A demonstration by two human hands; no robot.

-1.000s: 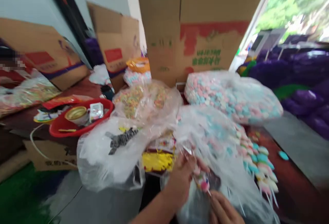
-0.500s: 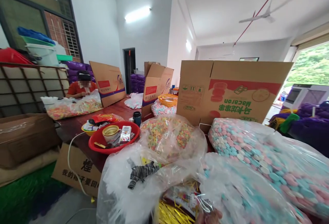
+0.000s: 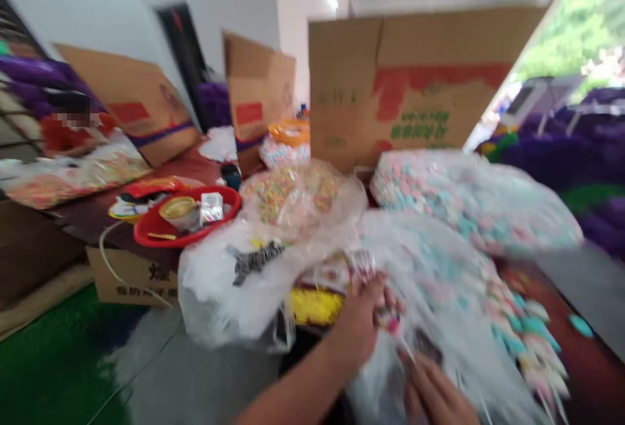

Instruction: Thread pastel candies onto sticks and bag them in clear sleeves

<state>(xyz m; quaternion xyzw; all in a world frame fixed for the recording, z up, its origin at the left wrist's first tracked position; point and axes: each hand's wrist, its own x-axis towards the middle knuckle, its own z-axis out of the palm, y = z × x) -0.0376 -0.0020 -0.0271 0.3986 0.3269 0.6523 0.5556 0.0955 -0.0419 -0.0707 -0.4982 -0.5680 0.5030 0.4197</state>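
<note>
My left hand (image 3: 364,317) is closed round a small clear packet with a pink candy stick (image 3: 390,324), held over a big clear bag of pastel candies (image 3: 439,282). My right hand (image 3: 432,396) sits low at the frame's bottom edge, just under that stick, its fingers bent; motion blur hides what they grip. Yellow twist ties (image 3: 315,304) lie just left of my left hand. A clear bag with a striped black-and-white thing on it (image 3: 234,275) sits further left.
A red basin (image 3: 188,220) holds a gold-rimmed cup and small packs. Bags of ring candies (image 3: 297,194) and pastel candies (image 3: 469,200) stand before a large cardboard box (image 3: 415,86). More boxes (image 3: 131,103) and a person in red (image 3: 68,132) are at left. Green floor (image 3: 43,360) lies lower left.
The camera tipped up to the room half a second ago, leaving the hands out of view, then dropped back. Both hands are again on the candy stick over the bag.
</note>
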